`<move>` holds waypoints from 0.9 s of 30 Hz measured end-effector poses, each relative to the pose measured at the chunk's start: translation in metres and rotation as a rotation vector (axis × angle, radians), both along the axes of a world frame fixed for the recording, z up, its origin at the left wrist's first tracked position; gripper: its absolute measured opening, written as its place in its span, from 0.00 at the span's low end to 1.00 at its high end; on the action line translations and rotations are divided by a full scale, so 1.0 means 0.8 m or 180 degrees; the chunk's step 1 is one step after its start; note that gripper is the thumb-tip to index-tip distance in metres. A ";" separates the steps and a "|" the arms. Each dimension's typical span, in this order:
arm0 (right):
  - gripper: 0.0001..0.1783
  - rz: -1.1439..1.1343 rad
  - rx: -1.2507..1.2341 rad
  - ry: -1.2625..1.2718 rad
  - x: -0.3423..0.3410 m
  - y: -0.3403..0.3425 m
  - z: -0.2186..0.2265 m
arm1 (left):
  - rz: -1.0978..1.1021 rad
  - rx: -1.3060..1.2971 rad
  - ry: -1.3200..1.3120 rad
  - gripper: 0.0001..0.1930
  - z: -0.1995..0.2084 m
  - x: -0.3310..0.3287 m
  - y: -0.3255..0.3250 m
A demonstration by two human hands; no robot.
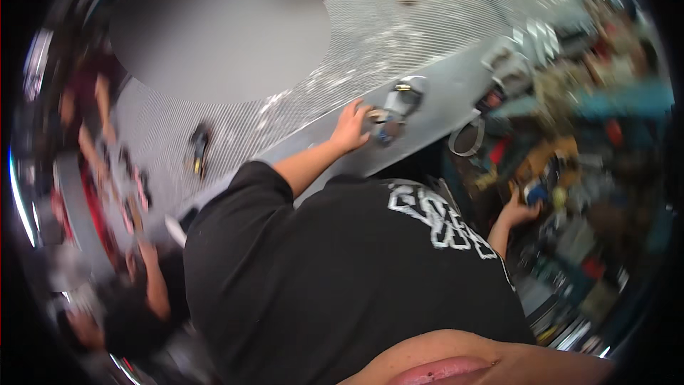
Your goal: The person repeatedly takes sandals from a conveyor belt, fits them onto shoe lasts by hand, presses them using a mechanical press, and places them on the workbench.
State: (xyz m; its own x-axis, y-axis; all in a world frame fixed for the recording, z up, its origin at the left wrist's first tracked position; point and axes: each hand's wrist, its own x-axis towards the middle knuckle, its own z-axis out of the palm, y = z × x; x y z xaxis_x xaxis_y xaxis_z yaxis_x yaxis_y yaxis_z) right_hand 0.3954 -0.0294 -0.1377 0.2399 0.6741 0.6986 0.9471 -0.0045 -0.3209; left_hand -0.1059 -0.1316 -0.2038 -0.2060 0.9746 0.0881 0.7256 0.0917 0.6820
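My left hand (350, 128) reaches over a smooth grey metal ledge, its thumb and fingers apart. Right at its fingertips lies a small blurred blue and brown thing (389, 129); whether they touch cannot be told. Just beyond it on the ledge is a dark grey piece with a yellow patch (405, 98), its kind too smeared to name. Off to the right, my right hand (522, 212) is closed round a blurred blue-and-white item (533, 192), over a crowded heap of mixed things.
Past the ledge runs a wide ribbed grey belt (235, 125) carrying dark and yellow pieces (199, 150). At right sits a jumbled heap (584, 192) with a round pale ring (467, 137). Other people's arms (153, 278) show at left beside a red-edged surface (92, 207).
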 end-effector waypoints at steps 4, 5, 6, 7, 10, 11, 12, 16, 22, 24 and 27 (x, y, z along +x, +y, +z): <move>0.28 0.1151 -0.1251 0.0655 -0.139 -0.074 0.005 | 0.1389 0.0153 0.0204 0.28 -0.044 -0.174 -0.112; 0.24 0.1416 -0.2019 0.1414 -0.158 -0.080 -0.017 | 0.2098 0.0113 0.0083 0.26 -0.026 -0.221 -0.143; 0.20 0.1629 -0.2767 0.2197 -0.179 -0.083 -0.042 | 0.2763 0.0122 0.0362 0.25 -0.028 -0.273 -0.187; 0.19 0.1798 -0.3216 0.2168 -0.205 -0.083 -0.060 | 0.3615 0.0512 0.0402 0.25 -0.049 -0.329 -0.253; 0.23 0.2576 -0.3495 0.2508 -0.294 -0.093 -0.110 | 0.5414 -0.1118 0.1197 0.24 -0.043 -0.412 -0.414; 0.29 0.2494 -0.3357 0.1922 -0.325 -0.096 -0.109 | 0.5423 -0.1504 0.1128 0.26 -0.063 -0.435 -0.501; 0.34 0.2347 -0.3144 0.1319 -0.363 -0.096 -0.112 | 0.5275 -0.2542 0.0273 0.33 -0.071 -0.453 -0.533; 0.45 0.2304 -0.2545 0.0670 -0.467 -0.091 -0.094 | 0.3855 -0.2799 0.0264 0.42 -0.098 -0.407 -0.484; 0.40 0.2378 -0.2147 0.0178 -0.457 -0.078 -0.098 | 0.3106 -0.1650 0.0591 0.38 -0.054 -0.389 -0.326; 0.41 0.2316 -0.2087 0.0294 -0.463 -0.077 -0.098 | 0.2825 -0.1510 0.0267 0.36 -0.015 -0.381 -0.284; 0.42 0.2496 -0.1973 0.0411 -0.469 -0.065 -0.100 | 0.2590 -0.0690 -0.1203 0.33 -0.050 -0.341 -0.275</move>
